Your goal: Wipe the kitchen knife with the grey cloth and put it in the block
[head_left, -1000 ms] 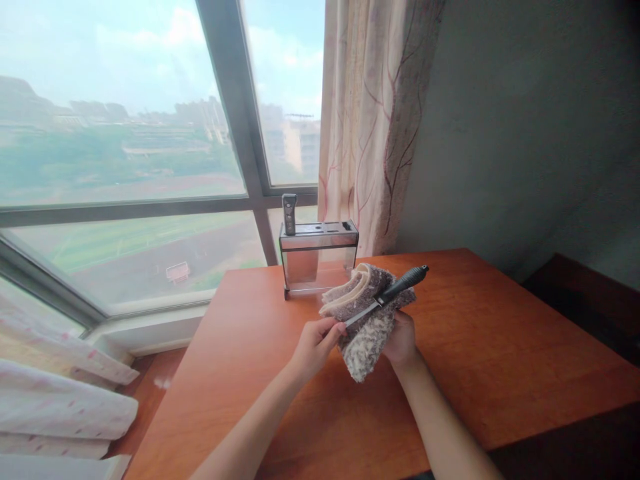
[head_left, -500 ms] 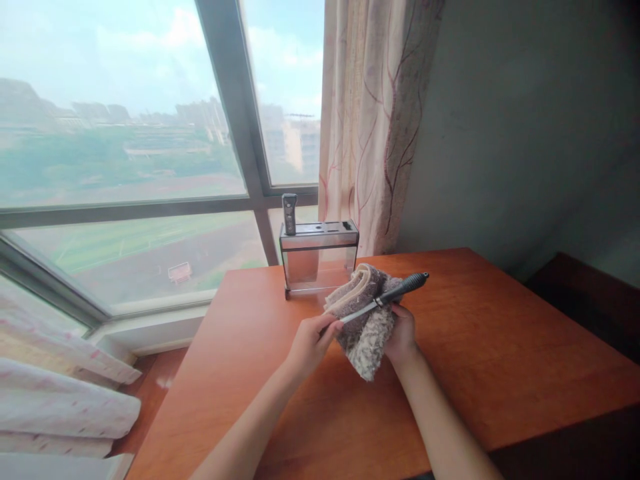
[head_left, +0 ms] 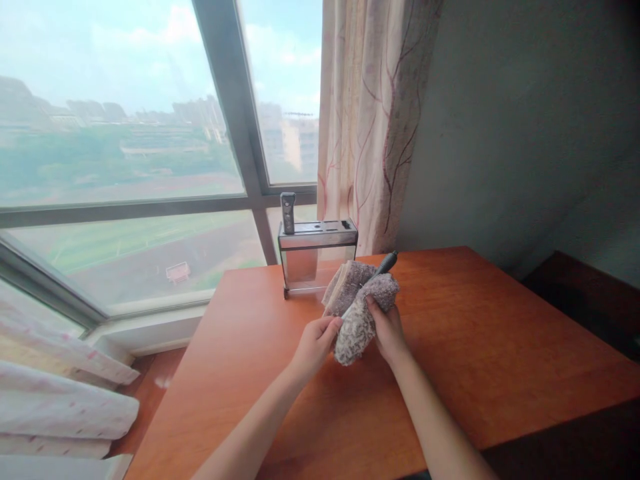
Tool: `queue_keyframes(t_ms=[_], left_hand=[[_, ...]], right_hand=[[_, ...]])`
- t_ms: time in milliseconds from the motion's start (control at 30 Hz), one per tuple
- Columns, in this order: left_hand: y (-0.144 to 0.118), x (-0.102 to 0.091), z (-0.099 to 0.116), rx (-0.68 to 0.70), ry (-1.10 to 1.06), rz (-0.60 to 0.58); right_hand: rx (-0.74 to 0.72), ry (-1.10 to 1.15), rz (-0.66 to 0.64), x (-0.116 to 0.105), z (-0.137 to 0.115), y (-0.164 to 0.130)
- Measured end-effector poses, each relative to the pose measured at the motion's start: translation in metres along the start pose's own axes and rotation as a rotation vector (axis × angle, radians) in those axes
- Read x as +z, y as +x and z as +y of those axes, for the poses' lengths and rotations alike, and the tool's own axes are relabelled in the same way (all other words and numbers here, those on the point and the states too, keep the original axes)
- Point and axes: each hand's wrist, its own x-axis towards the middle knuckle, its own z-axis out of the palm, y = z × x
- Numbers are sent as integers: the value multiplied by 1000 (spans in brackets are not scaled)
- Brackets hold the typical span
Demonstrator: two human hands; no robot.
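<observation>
Grey cloth was folded around the black-handled tool, above the table. The left hand pinched the tool's thin end while the right hand gripped the cloth. Light, even pressure and a grip clear of any edge seemed wise.

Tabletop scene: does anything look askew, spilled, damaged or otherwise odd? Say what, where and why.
Nothing stands out. The see-through holder stands upright on the table. The left hand and right hand hold the dark-handled tool in a folded cloth. No spill shows; damage under the cloth can't be judged.
</observation>
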Motion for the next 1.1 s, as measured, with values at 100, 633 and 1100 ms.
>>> queue_keyframes(t_ms=[100, 633, 1100], left_hand=[[-2, 1, 6, -20, -61, -3], [-9, -8, 32, -101, -34, -78], [-8, -3, 26, -123, -155, 30]], right_hand=[[-160, -209, 40, -4, -1, 1], [-298, -490, 116, -24, 1, 6], [-390, -360, 86, -24, 6, 9]])
